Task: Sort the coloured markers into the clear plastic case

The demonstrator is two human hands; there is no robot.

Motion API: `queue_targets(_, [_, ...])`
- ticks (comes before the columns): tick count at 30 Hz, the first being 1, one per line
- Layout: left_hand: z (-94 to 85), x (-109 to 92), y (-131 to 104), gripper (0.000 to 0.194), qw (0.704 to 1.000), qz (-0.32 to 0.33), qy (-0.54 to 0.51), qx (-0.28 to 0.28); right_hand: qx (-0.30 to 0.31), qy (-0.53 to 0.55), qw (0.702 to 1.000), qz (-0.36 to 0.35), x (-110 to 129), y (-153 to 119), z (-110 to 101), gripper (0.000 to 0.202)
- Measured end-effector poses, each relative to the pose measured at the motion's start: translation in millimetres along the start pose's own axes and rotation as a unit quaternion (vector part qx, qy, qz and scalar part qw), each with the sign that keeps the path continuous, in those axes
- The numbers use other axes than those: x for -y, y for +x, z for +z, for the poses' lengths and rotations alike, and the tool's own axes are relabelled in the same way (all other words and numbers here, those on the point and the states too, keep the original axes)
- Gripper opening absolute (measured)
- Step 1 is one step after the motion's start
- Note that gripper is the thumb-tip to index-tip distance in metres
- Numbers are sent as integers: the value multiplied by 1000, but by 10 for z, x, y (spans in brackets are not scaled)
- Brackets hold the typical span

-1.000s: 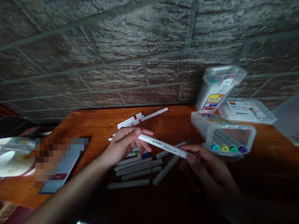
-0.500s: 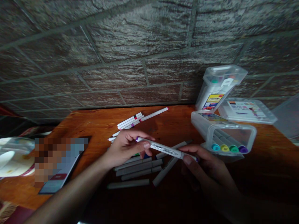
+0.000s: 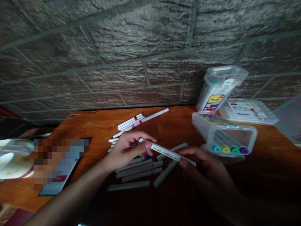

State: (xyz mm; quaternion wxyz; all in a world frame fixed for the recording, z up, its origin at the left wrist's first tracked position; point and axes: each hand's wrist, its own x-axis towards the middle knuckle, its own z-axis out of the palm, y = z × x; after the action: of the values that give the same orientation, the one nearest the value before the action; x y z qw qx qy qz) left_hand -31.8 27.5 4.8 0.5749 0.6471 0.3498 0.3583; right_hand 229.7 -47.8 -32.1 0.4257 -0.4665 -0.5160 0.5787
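Note:
A white marker (image 3: 166,152) with purple ends is held level between my two hands, above the table. My left hand (image 3: 128,149) pinches its left end between thumb and fingers. At the other end, my right hand (image 3: 204,168) grips it near the purple tip. Several grey-white markers (image 3: 138,171) lie loosely beneath and behind it. Farther back is a group of white markers (image 3: 130,121), one with a pink end pointing right. An open clear case (image 3: 213,130) lies on its side at the right, with teal, yellow, green and purple marker ends showing inside.
Behind the open case a closed clear marker case (image 3: 215,94) stands upright, beside a flat clear box lid (image 3: 252,111). A phone (image 3: 58,182), partly pixelated, lies at the left near a white container (image 3: 14,163). A stone-patterned wall (image 3: 141,62) borders the wooden table (image 3: 94,122).
My right thumb and fingers have shifted slightly left along the marker, and the marker has turned a little. My left hand keeps its pinch.

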Motion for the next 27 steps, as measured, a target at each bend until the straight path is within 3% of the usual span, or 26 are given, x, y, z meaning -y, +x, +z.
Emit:
queue_targets(10, [-61,51,6,23,994,-5,-111,-9,7,56,998,20,72,-62,-16,44])
queue_targets(19, [-67,59,32,21,985,-2,-170,-18,2,77,996,48,90,-55,-13,31])
queue_targets(27, [-28,-2,21,17,985,0,-170,-38,35,47,997,58,10,-74,-38,30])
